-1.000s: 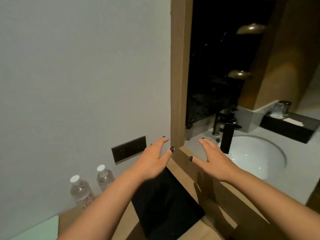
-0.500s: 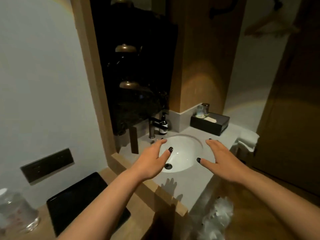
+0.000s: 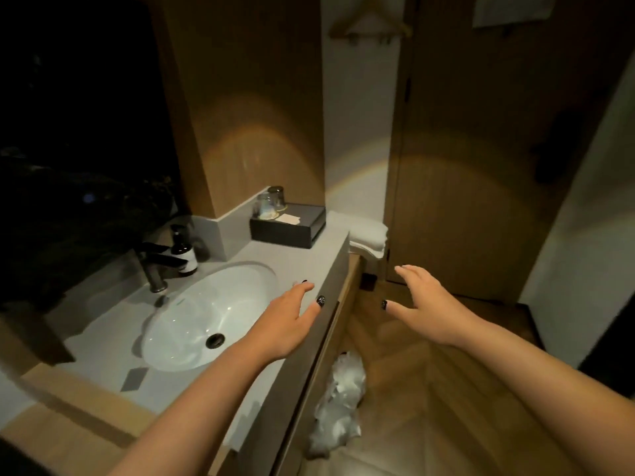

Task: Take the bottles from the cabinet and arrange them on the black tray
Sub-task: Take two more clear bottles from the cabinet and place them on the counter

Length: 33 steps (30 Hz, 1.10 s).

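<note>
Both hands empty, left hand (image 3: 281,324) over oval sink (image 3: 192,324) (glossy), right hand (image 3: 426,304) spread

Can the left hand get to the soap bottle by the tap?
Probably yes. The left hand is open and empty above the counter edge, and only the bare sink basin lies between it and the soap bottle beside the tap.

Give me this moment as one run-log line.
left hand: open, empty, over counter edge | right hand: open, empty, over floor | sink: in view | bottles from cabinet, black tray: not in view
</note>
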### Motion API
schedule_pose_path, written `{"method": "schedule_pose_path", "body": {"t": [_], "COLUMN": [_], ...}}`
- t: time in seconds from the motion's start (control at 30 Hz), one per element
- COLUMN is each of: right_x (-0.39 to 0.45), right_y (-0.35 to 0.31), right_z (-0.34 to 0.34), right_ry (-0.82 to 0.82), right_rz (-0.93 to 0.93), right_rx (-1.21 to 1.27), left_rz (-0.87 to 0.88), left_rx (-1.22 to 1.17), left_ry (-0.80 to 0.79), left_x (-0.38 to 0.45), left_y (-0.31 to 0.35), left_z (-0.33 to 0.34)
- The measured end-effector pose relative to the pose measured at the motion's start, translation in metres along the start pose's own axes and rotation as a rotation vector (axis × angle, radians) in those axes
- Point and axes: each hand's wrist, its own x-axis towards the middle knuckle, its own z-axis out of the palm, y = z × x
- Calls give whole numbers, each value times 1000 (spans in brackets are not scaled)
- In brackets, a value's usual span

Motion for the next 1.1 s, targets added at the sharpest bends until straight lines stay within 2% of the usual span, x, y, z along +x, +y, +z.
{"method": "schedule_pose_path", "body": {"t": [0.2,0.53,0.87,1.1], "right_x": [48,198,311,402], "right_y": [48,100,161,229], "right_z": [16,31,20,-2], "right_ry": [-35,-18,-19,-44], "right_rz": [104,239,308,244], "right_rx": [25,54,71,128], "left_rz": [34,49,51,16], "left_rx": [-10,-12,-9,-1], "left_ry": [-136,-263,-300,-271], "left_x": [79,256,396,499], "left_y": [-9,-30,-30,-11], "left_z": [41,80,102,136]}}
